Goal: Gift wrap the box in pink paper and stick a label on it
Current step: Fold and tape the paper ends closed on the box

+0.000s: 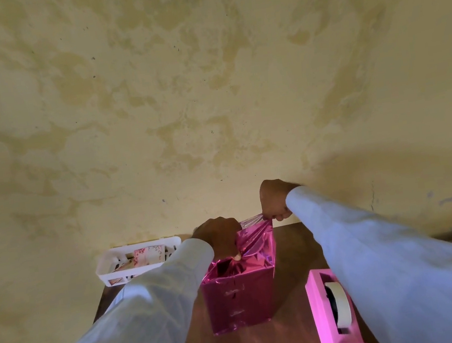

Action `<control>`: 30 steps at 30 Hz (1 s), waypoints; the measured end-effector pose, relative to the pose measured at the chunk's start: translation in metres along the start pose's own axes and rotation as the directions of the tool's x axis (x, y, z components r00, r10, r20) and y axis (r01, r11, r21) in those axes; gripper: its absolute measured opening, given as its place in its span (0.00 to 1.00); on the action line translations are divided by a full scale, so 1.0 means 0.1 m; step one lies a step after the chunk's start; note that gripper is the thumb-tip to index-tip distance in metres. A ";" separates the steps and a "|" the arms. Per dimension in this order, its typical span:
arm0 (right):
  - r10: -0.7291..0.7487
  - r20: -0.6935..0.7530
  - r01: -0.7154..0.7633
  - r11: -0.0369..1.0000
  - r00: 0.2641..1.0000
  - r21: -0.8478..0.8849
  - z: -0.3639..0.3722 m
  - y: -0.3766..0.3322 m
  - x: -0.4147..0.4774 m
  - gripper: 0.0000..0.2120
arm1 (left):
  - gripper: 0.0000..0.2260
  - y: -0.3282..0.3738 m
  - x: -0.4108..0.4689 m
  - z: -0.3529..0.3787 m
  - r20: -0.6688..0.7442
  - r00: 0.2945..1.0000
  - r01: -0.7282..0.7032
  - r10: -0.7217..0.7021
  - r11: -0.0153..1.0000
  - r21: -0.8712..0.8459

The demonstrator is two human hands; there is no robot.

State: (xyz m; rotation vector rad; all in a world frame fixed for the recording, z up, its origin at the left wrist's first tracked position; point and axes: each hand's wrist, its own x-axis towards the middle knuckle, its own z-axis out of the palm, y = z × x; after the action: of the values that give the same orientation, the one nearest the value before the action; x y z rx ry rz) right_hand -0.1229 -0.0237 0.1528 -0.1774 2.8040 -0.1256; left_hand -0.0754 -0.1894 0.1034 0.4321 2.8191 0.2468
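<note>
The box (pixel 239 297) stands upright in the middle of the table (pixel 291 249), its sides already covered in shiny pink paper (pixel 258 242), with strips of tape showing down the near face. The top end is not closed yet: a dark opening shows at its left, and loose paper rises above the far edge.

The left hand (pixel 219 237) comes over the top, its grip closed on gathered paper, thumb tip down at the fold. The right hand (pixel 274 202) sits higher and farther back, its grip pinched tight on the paper's tip and pulling it taut.

I judge this to be the step of folding the top end. The next move seems to call for bringing that stretched flap down flat over the opening and holding it with one hand while the other goes for tape.

A pink dispenser (pixel 321 303) stands near right, just beside the box. A white basket (pixel 108 272) at far left holds printed cards, possibly the labels.
</note>
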 end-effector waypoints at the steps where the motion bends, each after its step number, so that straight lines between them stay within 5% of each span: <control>1: 0.000 -0.002 0.000 0.999 1.000 0.052 0.02 0.02 0.00 0.07 | 0.15 -0.01 0.01 0.00 0.004 1.000 -0.001 0.001 1.000 0.002; 4: -0.002 -0.083 0.029 0.946 0.997 0.322 0.05 0.14 -0.03 0.07 | 0.16 -0.02 0.01 -0.02 0.008 1.000 0.002 -0.002 1.000 -0.009; 8: 0.045 -0.284 0.175 0.690 0.958 0.702 0.33 0.27 -0.31 0.19 | 0.16 -0.02 0.02 -0.01 0.016 1.000 0.018 -0.018 1.000 -0.021; 14: 0.146 -0.096 0.009 0.503 0.985 0.864 1.15 0.26 -0.58 0.18 | 0.13 -0.03 0.03 -0.03 0.008 1.000 -0.006 0.007 1.000 -0.013; 22: 0.348 -0.215 0.106 0.307 0.913 0.946 1.32 0.05 -0.56 0.06 | 0.12 -0.02 0.03 -0.02 0.008 1.000 -0.013 0.013 1.000 0.004; 30: 0.295 -0.230 0.184 0.176 0.927 0.967 1.31 0.12 -0.64 0.07 | 0.15 0.00 0.00 -0.02 0.014 1.000 -0.002 0.002 1.000 0.001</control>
State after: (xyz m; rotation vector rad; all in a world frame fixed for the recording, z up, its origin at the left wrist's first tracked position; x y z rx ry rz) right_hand -0.0207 -0.0119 0.0482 0.3301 2.3438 -2.1280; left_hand -0.0761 -0.1901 0.1056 0.4349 2.8057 0.2420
